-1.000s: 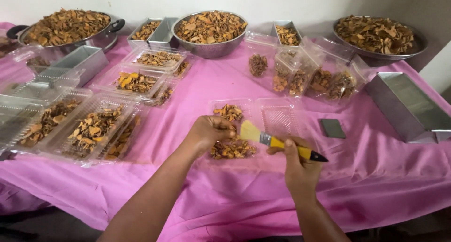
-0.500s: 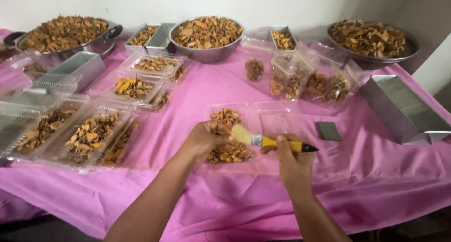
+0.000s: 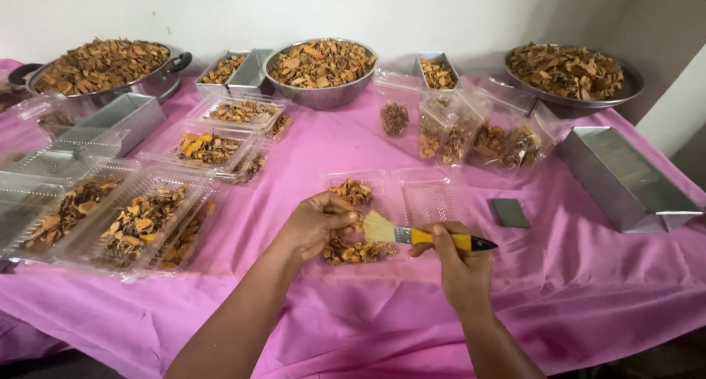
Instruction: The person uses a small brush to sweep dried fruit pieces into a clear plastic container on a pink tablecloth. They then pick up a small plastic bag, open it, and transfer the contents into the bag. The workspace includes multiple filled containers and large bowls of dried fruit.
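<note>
your right hand (image 3: 457, 265) grips a yellow-handled brush (image 3: 419, 235); your left hand (image 3: 318, 222) pinches a dried piece above the clear tray (image 3: 426, 196).

Food-packing room: pink-clothed table (image 3: 309, 327) crowded with steel bowls (image 3: 321, 92) and clear trays (image 3: 140, 224).

A: Where is there room on the counter (image 3: 382, 327)?

B: The pink strip along the near edge lies open, and so does the patch between the open clear tray (image 3: 412, 202) and the steel tin (image 3: 625, 176), apart from a small dark pad (image 3: 510, 213).

A: And to the left?

B: Filled clear trays (image 3: 140, 224) crowd it, with narrow gaps between them.

A: Behind?

B: A steel bowl (image 3: 320, 73), a pan (image 3: 99, 70), a platter (image 3: 570, 73) and clear boxes (image 3: 471, 132) block the far side.
</note>
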